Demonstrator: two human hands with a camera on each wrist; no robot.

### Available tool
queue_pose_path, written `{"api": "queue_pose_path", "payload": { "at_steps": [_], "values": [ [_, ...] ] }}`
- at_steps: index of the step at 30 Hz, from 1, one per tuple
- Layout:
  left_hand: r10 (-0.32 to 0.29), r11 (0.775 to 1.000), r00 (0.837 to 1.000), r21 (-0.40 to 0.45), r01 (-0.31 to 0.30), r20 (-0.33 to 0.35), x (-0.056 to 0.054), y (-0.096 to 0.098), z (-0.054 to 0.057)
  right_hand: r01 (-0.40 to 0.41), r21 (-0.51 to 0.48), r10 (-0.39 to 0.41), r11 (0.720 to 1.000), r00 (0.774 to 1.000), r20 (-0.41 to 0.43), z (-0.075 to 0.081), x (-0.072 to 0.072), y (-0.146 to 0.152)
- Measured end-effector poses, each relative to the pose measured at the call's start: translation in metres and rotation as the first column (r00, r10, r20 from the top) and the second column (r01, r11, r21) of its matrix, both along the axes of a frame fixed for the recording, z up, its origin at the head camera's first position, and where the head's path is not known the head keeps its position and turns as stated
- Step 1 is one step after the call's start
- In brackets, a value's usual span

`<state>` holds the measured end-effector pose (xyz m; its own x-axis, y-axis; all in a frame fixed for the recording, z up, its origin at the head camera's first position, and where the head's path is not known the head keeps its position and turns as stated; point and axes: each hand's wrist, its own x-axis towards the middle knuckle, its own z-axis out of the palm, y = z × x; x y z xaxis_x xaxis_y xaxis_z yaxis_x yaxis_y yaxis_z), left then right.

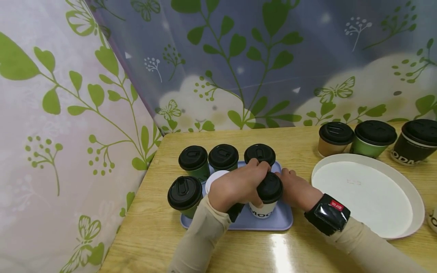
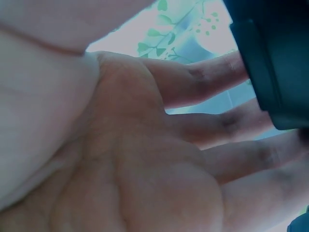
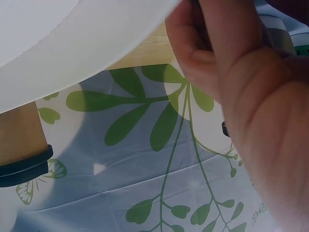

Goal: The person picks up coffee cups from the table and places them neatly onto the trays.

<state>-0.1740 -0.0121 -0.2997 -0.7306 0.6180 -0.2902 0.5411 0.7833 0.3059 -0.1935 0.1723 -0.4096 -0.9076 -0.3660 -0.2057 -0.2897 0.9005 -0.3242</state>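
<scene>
A white paper coffee cup (image 1: 262,209) with a black lid stands at the front right of the blue tray (image 1: 239,226). My left hand (image 1: 235,185) grips it, thumb on the near side and fingers reaching over to the far side. In the left wrist view, the black lid (image 2: 260,72) lies against the fingers. My right hand (image 1: 296,189) is at the tray's right edge, close beside that cup, with its fingertips partly hidden; I cannot tell whether it holds anything. Behind them is another black-lidded cup (image 1: 259,152). A white round top (image 1: 216,176) shows beside the left hand.
Green cups with black lids (image 1: 193,161) (image 1: 223,156) (image 1: 184,193) occupy the tray's left and back. To the right lies a large round white tray (image 1: 362,193). Behind it stand a brown cup (image 1: 332,146), a green cup (image 1: 370,144) and a black cup (image 1: 413,146).
</scene>
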Motion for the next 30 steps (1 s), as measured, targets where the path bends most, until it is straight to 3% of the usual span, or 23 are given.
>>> {"api": "queue_pose_path", "payload": {
  "at_steps": [18,23,30],
  "values": [
    [0.045,0.999,0.999,0.016,-0.045,0.018,0.0006,-0.0015,-0.0011,-0.053,0.065,0.056,0.996,0.998,-0.036,-0.0018,-0.0023,-0.0001],
    [0.044,0.999,0.999,0.012,-0.044,0.01,0.0018,-0.0022,-0.0002,-0.078,0.079,0.085,0.994,0.993,-0.082,0.0001,0.0,0.001],
    [0.048,0.999,0.999,0.023,-0.048,0.011,0.0045,-0.0039,0.0026,-0.047,0.118,0.06,0.992,0.992,-0.115,0.0044,0.0005,0.0051]
  ]
}}
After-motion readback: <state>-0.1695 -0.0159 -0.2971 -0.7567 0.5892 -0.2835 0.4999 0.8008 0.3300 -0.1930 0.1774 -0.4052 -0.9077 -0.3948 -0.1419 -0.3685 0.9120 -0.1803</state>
